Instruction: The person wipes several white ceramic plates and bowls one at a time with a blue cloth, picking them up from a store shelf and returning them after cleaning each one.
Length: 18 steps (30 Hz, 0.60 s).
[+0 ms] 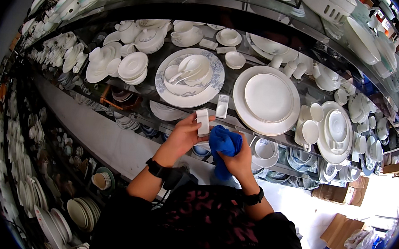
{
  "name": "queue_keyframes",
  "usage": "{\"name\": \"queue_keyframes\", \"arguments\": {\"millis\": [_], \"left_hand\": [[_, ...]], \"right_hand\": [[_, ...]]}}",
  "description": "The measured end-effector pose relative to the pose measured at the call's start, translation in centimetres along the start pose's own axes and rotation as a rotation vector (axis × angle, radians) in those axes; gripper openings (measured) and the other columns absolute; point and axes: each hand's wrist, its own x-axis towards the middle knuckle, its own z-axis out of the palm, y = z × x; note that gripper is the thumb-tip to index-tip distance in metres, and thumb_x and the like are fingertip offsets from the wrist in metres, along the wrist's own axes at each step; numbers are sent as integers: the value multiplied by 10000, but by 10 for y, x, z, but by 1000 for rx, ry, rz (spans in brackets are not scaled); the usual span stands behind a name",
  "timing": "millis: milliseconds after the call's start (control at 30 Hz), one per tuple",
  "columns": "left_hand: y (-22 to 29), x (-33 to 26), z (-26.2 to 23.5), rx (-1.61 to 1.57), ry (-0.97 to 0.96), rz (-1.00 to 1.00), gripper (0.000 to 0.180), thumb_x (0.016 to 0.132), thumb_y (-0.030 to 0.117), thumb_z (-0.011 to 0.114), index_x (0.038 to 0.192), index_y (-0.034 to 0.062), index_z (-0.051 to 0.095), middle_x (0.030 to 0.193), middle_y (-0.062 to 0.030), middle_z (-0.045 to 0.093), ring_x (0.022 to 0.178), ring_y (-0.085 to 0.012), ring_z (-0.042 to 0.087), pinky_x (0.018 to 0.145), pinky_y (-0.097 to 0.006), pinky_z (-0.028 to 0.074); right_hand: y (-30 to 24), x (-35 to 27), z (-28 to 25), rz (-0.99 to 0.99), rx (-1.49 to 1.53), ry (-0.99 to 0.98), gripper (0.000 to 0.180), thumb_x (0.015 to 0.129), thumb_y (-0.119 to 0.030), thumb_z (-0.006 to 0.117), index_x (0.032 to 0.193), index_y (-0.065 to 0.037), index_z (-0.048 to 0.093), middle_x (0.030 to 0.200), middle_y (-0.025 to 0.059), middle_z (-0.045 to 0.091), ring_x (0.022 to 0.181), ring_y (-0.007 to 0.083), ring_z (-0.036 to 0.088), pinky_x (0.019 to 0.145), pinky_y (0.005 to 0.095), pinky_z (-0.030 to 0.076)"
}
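My left hand pinches a small white oblong ceramic piece, perhaps a chopstick rest, at the shelf's front edge. Bunched in my right hand is a blue cloth, held close beside the piece. A similar white oblong dish lies on the shelf just beyond both hands. To its left, a large blue-patterned plate carries stacked smaller dishes and a white spoon. White plates stacked on a wide gold-rimmed plate sit to its right.
Teapots, cups and bowls crowd the glass shelf. More tableware fills the shelves above and below. Behind me at left stands another rack with stacked plates. Cardboard boxes lie on the floor at lower right.
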Motion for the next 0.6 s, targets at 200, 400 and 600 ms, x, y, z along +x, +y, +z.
{"name": "queue_keyframes", "arguments": {"millis": [200, 400, 600], "left_hand": [[-1, 65, 3, 610, 41, 93, 818, 750, -97, 651, 1413, 160, 245, 1117, -117, 548, 903, -184, 583, 703, -334, 498], [17, 132, 9, 1170, 29, 157, 848, 581, -14, 755, 1298, 60, 309, 1112, -136, 483, 1052, -287, 516, 876, -386, 464], [34, 166, 28, 1785, 13, 342, 772, 585, 51, 764, 1261, 15, 393, 1188, -240, 444, 1125, -405, 464, 964, -399, 420]], "right_hand": [[30, -2, -32, 29, 48, 30, 490, 668, -55, 788, 1098, -30, 554, 980, 143, 671, 914, 247, 663, 831, 334, 503], [44, -3, -60, 74, 83, 90, 460, 659, -46, 783, 1069, -27, 575, 982, 143, 671, 923, 247, 657, 841, 339, 499], [45, 2, -77, 100, 77, 102, 468, 655, -50, 790, 1071, -24, 577, 976, 140, 673, 921, 241, 654, 849, 339, 494]]}}
